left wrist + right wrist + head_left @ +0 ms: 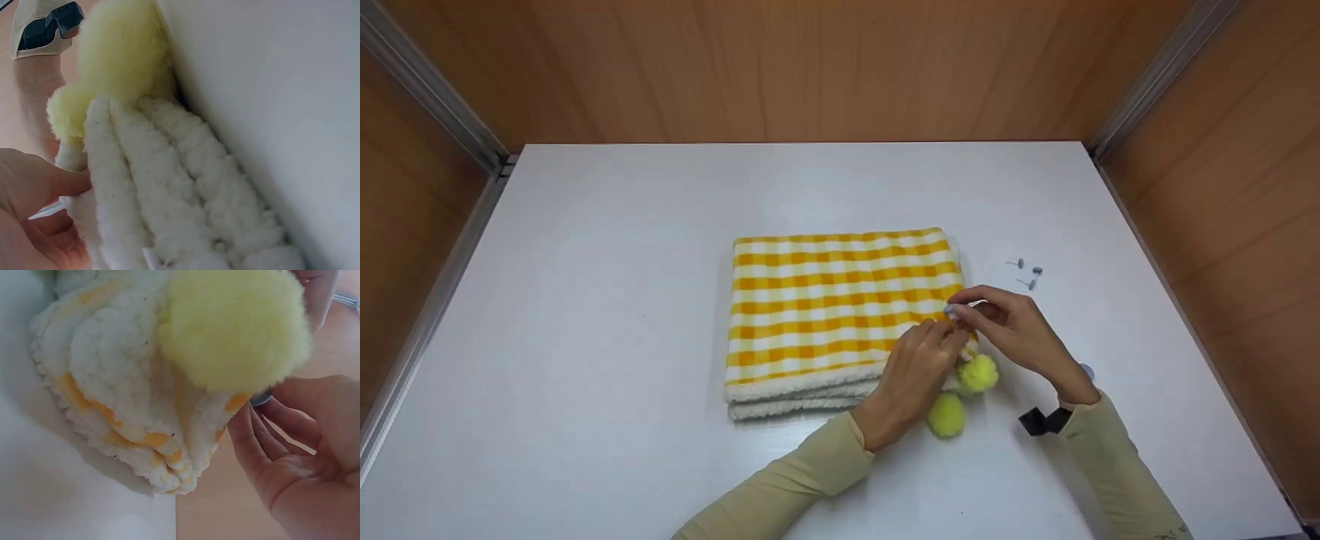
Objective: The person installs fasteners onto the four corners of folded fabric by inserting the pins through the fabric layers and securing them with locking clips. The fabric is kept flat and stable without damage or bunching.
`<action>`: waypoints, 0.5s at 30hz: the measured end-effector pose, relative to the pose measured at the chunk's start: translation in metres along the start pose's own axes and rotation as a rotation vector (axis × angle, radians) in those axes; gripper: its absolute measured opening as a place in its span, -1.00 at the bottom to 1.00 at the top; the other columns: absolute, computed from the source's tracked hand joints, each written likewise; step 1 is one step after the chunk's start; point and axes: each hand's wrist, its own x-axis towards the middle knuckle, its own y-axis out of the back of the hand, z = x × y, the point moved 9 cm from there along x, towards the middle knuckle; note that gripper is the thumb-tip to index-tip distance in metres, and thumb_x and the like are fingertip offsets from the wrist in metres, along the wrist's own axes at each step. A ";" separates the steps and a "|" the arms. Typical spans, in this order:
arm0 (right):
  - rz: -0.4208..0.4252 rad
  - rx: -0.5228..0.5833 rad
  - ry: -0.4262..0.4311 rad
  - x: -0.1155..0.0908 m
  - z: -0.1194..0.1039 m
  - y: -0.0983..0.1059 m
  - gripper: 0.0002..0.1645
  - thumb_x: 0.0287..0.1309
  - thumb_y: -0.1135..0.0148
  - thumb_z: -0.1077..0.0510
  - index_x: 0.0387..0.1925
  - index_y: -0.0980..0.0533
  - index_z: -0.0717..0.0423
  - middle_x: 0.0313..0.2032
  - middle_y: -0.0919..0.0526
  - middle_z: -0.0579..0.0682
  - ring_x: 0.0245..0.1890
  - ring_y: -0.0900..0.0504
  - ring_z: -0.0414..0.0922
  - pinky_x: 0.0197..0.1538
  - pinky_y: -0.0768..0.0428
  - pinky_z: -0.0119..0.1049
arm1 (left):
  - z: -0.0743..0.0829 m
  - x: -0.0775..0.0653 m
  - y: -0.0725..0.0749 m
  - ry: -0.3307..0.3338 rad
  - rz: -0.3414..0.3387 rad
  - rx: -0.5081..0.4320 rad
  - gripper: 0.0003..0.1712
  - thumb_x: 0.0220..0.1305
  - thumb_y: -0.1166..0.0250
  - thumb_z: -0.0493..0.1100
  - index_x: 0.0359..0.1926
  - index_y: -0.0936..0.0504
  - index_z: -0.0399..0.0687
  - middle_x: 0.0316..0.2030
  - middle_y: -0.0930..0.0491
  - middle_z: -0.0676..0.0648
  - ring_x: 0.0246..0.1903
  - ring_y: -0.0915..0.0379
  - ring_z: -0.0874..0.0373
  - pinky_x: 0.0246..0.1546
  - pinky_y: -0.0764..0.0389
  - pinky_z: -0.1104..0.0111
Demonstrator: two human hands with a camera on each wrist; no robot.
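A folded blanket (pixel 825 300) with yellow and white squares lies in the middle of the frame, on a white table (pixel 585 300). The left hand (pixel 919 356) is at its lower right corner, with thumb and bent fingers pinching the fluffy white edge (pixel 81 216). The right hand (pixel 1020 330) has its fingertips close together, pinching a little blue-grey round thing (pixel 950 308) at the blanket's right side. Two fuzzy yellow pom-poms (pixel 979 373) stick out just below the hands, right of the middle. Three little grey pins (pixel 1020 263) lie higher up on the right, near the right hand
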 end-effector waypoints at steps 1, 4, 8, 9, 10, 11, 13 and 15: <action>-0.004 -0.006 0.005 0.000 0.000 -0.001 -0.78 0.41 -0.28 0.14 0.00 -0.68 0.08 -0.13 -0.76 -0.04 -0.26 -0.78 -0.13 -0.14 -0.67 -0.36 | -0.001 0.000 0.000 0.003 0.002 -0.002 -0.91 0.34 -0.40 -0.27 -0.15 -0.76 -0.10 -0.26 -0.67 -0.03 -0.36 -0.58 0.16 -0.40 -0.55 0.44; -0.030 0.002 0.033 0.000 -0.002 -0.003 -0.79 0.41 -0.28 0.17 0.01 -0.68 0.09 -0.09 -0.75 -0.03 -0.19 -0.78 -0.12 -0.09 -0.67 -0.38 | -0.002 0.000 0.000 0.014 -0.010 -0.016 -0.91 0.37 -0.38 -0.27 -0.13 -0.75 -0.10 -0.22 -0.69 -0.03 -0.35 -0.59 0.16 -0.39 -0.56 0.43; -0.054 0.012 0.096 -0.003 -0.007 -0.004 -0.78 0.40 -0.26 0.24 0.02 -0.67 0.09 -0.06 -0.73 -0.03 -0.09 -0.75 -0.10 -0.01 -0.66 -0.38 | -0.004 0.000 -0.002 0.023 -0.047 -0.037 -0.87 0.39 -0.36 -0.28 -0.08 -0.74 -0.11 -0.15 -0.70 -0.05 -0.27 -0.62 0.14 -0.27 -0.62 0.44; -0.058 0.006 0.115 -0.004 -0.009 -0.005 -0.78 0.40 -0.25 0.26 0.02 -0.67 0.09 -0.06 -0.72 -0.03 -0.08 -0.74 -0.10 0.00 -0.65 -0.38 | -0.005 0.000 -0.001 0.028 -0.055 -0.046 -0.85 0.39 -0.36 -0.28 -0.06 -0.74 -0.11 -0.15 -0.69 -0.05 -0.25 -0.63 0.14 -0.23 -0.63 0.44; -0.059 -0.005 0.132 -0.005 -0.010 -0.005 -0.77 0.41 -0.24 0.27 0.03 -0.67 0.10 -0.05 -0.72 -0.03 -0.07 -0.73 -0.10 0.01 -0.64 -0.39 | -0.006 0.000 -0.001 0.035 -0.058 -0.058 -0.83 0.38 -0.36 -0.29 -0.04 -0.74 -0.12 -0.15 -0.69 -0.06 -0.23 -0.63 0.14 -0.21 -0.64 0.44; -0.062 -0.017 0.145 -0.005 -0.011 -0.005 -0.76 0.41 -0.23 0.28 0.04 -0.67 0.10 -0.05 -0.72 -0.03 -0.06 -0.72 -0.11 0.03 -0.64 -0.40 | -0.007 0.000 0.000 0.043 -0.057 -0.070 -0.82 0.38 -0.35 -0.31 -0.03 -0.74 -0.12 -0.17 -0.68 -0.06 -0.22 -0.62 0.13 -0.19 -0.64 0.44; -0.075 -0.032 0.166 -0.006 -0.012 -0.007 -0.74 0.43 -0.20 0.30 0.06 -0.66 0.11 -0.02 -0.72 -0.02 -0.03 -0.70 -0.13 0.07 -0.61 -0.41 | -0.010 0.000 0.000 0.061 -0.053 -0.092 -0.80 0.38 -0.34 -0.33 -0.01 -0.73 -0.14 -0.21 -0.66 -0.08 -0.23 -0.61 0.12 -0.18 -0.64 0.45; -0.088 -0.040 0.172 -0.008 -0.012 -0.008 -0.71 0.45 -0.17 0.31 0.10 -0.65 0.12 0.01 -0.71 -0.01 0.02 -0.68 -0.15 0.11 -0.59 -0.42 | -0.013 0.000 0.001 0.080 -0.048 -0.121 -0.80 0.39 -0.32 -0.35 0.00 -0.71 -0.16 -0.26 -0.62 -0.09 -0.27 -0.58 0.13 -0.24 -0.63 0.46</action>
